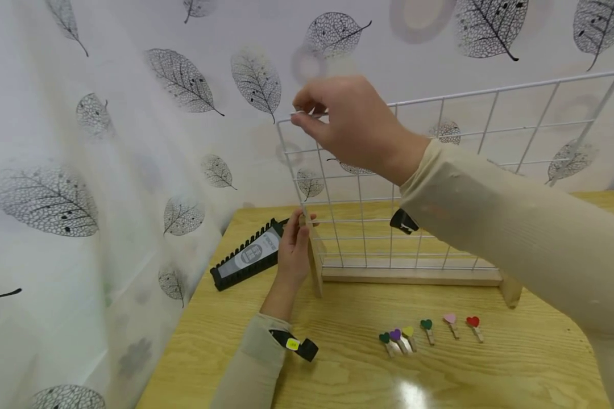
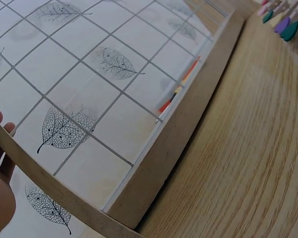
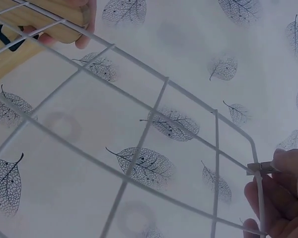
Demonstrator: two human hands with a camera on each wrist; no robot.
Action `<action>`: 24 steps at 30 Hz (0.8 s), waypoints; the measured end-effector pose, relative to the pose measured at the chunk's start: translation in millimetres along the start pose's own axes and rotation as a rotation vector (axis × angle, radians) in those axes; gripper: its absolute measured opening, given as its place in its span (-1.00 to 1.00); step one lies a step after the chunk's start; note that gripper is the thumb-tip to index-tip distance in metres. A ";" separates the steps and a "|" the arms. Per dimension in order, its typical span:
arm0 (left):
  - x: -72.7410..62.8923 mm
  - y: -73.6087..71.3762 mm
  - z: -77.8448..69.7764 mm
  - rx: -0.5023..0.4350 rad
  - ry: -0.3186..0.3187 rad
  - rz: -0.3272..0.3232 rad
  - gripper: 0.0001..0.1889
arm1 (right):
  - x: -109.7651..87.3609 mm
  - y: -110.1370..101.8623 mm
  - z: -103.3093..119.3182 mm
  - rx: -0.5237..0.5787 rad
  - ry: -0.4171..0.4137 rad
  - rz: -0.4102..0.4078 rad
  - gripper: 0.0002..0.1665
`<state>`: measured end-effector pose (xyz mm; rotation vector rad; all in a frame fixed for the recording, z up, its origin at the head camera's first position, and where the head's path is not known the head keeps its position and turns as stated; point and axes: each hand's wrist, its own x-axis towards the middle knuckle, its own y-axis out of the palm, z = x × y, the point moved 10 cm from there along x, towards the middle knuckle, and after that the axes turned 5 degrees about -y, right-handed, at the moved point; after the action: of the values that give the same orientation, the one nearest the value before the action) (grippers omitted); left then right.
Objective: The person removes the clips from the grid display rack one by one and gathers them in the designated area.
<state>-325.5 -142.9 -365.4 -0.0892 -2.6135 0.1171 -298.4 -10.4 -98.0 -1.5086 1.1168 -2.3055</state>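
Note:
Up at the top left corner of a white wire grid (image 1: 496, 90), my right hand (image 1: 358, 125) pinches a small wooden clothespin (image 3: 268, 167) between thumb and fingers. In the right wrist view its tip overlaps the grid's corner wire. Lower down, my left hand (image 1: 294, 255) grips the left wooden post (image 1: 315, 270) of the grid's stand, fingers wrapped behind it. The grid stands upright on a wooden base bar (image 1: 409, 277). In front lie several heart-topped clothespins: dark green (image 1: 385, 338), purple (image 1: 395, 335), yellow (image 1: 408, 332), green (image 1: 427, 325), pink (image 1: 450, 319) and red (image 1: 473, 322).
Left of the stand lies a black notched-edge holder (image 1: 251, 255) with a grey label, on the wooden table (image 1: 358, 380). A leaf-print curtain (image 1: 133, 113) hangs behind and to the left. Something red and yellow (image 2: 178, 89) shows behind the base bar.

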 end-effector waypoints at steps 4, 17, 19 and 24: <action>0.5 1.0 -0.7 -0.019 -0.008 -0.001 -0.59 | -5.7 -4.6 3.9 0.003 -0.094 -0.080 -0.79; -4.3 1.8 2.8 0.009 -0.042 -0.006 -0.50 | -30.8 -22.2 22.6 0.006 -0.415 -0.342 -0.83; -3.7 0.8 1.5 0.016 -0.032 -0.012 -0.51 | -37.1 -20.2 29.9 0.022 -0.469 -0.324 -0.81; -1.7 -0.4 -2.5 0.042 0.006 -0.008 -0.49 | -63.1 -5.2 41.3 0.101 -0.507 -0.220 -0.79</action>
<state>-322.7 -143.3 -364.1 -0.0641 -2.6040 0.1688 -232.3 5.0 -131.3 -2.0958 0.7177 -1.8853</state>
